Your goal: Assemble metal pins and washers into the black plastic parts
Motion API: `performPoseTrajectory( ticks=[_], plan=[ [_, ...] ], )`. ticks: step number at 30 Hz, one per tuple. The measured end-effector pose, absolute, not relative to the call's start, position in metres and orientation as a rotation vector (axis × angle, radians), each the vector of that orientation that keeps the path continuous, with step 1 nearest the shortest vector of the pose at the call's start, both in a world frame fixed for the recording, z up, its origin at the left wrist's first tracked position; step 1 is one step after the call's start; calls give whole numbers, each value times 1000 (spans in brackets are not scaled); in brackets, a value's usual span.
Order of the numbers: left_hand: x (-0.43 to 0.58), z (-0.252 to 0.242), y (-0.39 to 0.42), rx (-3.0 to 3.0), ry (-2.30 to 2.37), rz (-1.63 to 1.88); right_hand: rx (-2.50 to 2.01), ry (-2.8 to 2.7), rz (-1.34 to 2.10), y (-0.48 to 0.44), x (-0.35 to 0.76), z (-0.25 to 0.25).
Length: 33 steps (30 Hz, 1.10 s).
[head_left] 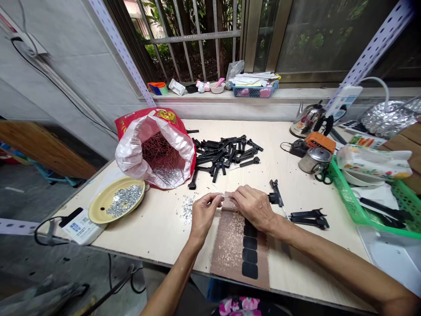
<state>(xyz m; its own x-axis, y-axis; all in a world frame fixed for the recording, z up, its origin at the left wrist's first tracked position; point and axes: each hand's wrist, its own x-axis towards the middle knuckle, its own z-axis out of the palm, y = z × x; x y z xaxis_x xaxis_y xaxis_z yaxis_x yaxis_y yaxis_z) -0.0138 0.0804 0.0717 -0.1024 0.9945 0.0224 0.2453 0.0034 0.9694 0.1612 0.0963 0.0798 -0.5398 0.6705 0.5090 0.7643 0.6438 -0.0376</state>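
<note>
Basically, L hand (pixel 203 214) pinches thin pc (pixel 226 197) — mostly hidden btwn fingers; R hand (pixel 253 207) curled — can't tell its hold.

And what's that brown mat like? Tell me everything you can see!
The brown mat looks like worn fabric, speckled with pale patches. It lies mostly flat on the table, its near end at the front edge. Rounded black squares run in a column towards its right side. The right hand hides part of it; I can't tell if they touch.
</note>
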Motion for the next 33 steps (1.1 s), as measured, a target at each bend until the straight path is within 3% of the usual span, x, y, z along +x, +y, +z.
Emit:
performPoseTrajectory(
  ticks=[4, 21, 29, 33],
  plan=[
    [-12, 75, 80, 1396, 1499, 1142, -1130, -2362, -231, 96, 164, 79],
    [0, 63, 76, 1539, 1357, 1018, -1215, -2322, 473, 88, 202, 70],
    [9, 37, 66, 1685, 1472, 963, -1370, -2363, 145, 90, 244, 46],
    [13, 31, 62, 1790, 1513, 992, -1051, -2523, 94, 64, 238, 23]
  ],
)
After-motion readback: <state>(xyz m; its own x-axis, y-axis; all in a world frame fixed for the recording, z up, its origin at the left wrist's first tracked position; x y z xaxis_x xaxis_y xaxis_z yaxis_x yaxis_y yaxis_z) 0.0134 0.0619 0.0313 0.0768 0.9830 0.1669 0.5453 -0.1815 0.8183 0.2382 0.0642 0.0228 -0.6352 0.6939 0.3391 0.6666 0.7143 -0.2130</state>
